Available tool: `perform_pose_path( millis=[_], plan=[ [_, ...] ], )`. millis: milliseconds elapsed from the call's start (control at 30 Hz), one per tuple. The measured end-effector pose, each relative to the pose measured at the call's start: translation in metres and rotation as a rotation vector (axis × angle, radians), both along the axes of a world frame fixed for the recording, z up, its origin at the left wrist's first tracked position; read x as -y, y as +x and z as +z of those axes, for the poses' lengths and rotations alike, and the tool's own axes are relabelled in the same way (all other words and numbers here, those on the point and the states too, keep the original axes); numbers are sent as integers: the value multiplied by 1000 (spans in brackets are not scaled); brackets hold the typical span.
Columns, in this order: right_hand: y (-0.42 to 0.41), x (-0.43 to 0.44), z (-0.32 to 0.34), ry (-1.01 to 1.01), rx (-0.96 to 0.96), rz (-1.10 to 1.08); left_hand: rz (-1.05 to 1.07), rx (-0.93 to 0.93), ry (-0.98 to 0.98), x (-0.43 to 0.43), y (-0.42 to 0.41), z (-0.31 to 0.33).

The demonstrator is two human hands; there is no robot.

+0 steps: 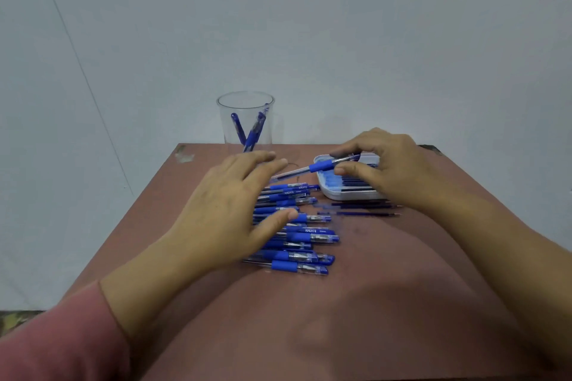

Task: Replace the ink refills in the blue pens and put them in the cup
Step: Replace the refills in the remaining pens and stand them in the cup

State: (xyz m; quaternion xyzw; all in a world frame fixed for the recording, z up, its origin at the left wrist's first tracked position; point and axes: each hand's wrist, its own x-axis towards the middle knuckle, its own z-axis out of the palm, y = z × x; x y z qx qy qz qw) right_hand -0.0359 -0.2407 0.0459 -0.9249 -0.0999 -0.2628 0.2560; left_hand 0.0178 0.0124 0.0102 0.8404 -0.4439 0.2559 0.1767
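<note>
so the right hand (390,164) has its grip pinched on one blue pen (318,166), whose long axis runs out leftward and slightly down, far end almost under the left hand (235,204), which is spread open, holding nothing; guessing left takes that end, cup (245,120) sits just beyond it on the bench (371,303)

Looks like a plain, makeshift work corner in a bare room, not a fitted office or shop. Beyond the fingertips (269,155), only a blank pale wall (340,25), unadorned, meeting a second wall at a corner seam far left of the fingers. Under the fingers, a small reddish-brown table (356,303) with a chipped far-left corner. Below the left sleeve (52,340), a sliver of patterned floor (15,320).
</note>
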Motion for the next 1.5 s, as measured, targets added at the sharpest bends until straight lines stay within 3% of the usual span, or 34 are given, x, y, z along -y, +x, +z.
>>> perform_pose_path(
  millis=[67, 200, 300, 433, 567, 700, 900, 1500],
  plan=[
    [-12, 0, -3, 95, 33, 1, -24, -22, -7, 10, 3, 10],
    [-19, -8, -26, 286, 103, 6, -120, -310, -53, 33, 7, 13],
    [-17, -12, -37, 403, 78, 88, -163, -344, -109, 41, 9, 1],
    [-16, -6, -42, 229, 101, 102, -186, -192, -150, 37, 14, -11],
    [-15, -8, -46, 95, 203, 91, -217, -165, -188, 35, 17, -18],
    [-12, -16, -47, 226, 145, 118, -255, -211, -243, 36, 17, -18],
    [-8, -20, -50, 230, 123, 138, -214, -296, -259, 36, 16, -18],
    [-20, -19, -47, 32, 217, 126, -363, -545, -186, 35, 6, -2]
  ],
)
